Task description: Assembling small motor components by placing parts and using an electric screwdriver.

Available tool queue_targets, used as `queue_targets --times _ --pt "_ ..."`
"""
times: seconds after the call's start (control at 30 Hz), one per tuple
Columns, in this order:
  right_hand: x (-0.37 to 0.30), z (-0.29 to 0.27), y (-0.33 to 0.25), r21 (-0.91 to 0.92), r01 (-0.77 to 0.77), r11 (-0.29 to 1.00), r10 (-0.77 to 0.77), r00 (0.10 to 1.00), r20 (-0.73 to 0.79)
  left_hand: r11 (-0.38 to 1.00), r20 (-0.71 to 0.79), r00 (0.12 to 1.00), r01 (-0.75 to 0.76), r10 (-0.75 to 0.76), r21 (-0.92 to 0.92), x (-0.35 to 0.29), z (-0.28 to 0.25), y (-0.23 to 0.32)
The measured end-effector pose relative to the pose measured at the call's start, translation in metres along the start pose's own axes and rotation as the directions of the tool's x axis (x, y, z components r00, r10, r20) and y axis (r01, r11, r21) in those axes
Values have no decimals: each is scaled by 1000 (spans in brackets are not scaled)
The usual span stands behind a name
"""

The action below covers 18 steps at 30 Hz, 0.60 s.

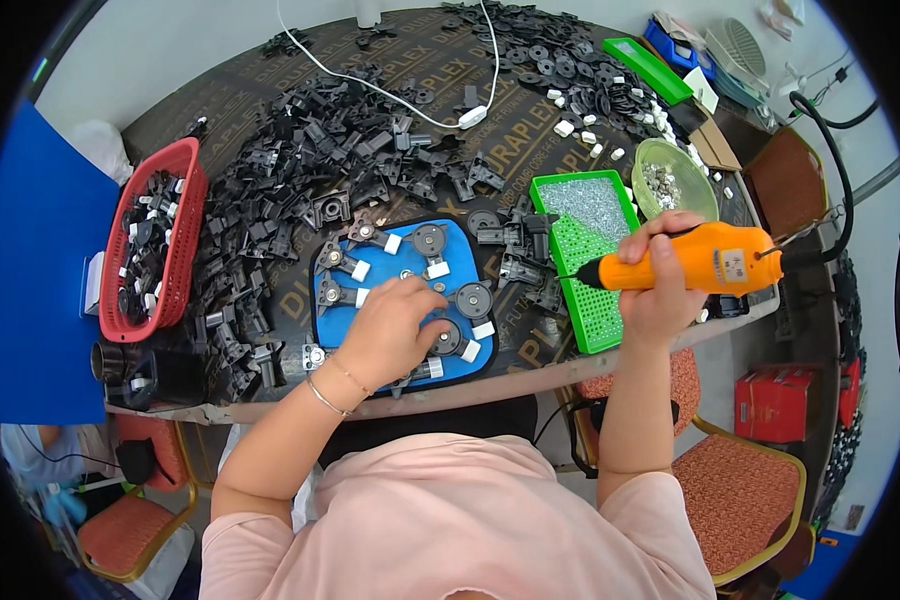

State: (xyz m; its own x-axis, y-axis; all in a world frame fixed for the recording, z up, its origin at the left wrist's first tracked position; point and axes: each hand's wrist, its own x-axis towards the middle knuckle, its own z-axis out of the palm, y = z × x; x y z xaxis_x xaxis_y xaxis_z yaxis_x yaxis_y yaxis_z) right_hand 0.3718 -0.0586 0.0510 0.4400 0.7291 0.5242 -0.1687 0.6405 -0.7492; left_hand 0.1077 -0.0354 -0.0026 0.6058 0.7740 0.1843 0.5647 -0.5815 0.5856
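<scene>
My right hand [658, 272] is wrapped round an orange electric screwdriver [715, 262], raised over the right side of the table. Its black nose points left, above a green perforated tray [592, 318] with many small silver screws [592, 200] in its far part. On a blue mat [390, 268] my left hand [395, 325] is curled down among black plastic parts, thumb and forefinger beside a round black disc [444, 338] with a white tab. What the fingertips hold is hidden. Other assemblies lie around the hand: black brackets [338, 292] and discs with white pieces [428, 240].
A large heap of black brackets [350, 150] covers the table beyond the mat. Black discs [560, 65] and white pieces are scattered at far right, near a light green bowl [705, 200]. A red basket [192, 215] of parts stands left. A white cable [400, 100] crosses behind.
</scene>
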Motion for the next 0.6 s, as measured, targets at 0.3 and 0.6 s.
queue_targets --times 0.3,0.6 --pt "-33 63 11 124 -117 985 88 972 219 993 -48 999 30 -24 115 -19 4 13" --pt "-35 64 8 135 -114 984 89 980 177 995 115 990 -89 83 47 -17 -7 14"
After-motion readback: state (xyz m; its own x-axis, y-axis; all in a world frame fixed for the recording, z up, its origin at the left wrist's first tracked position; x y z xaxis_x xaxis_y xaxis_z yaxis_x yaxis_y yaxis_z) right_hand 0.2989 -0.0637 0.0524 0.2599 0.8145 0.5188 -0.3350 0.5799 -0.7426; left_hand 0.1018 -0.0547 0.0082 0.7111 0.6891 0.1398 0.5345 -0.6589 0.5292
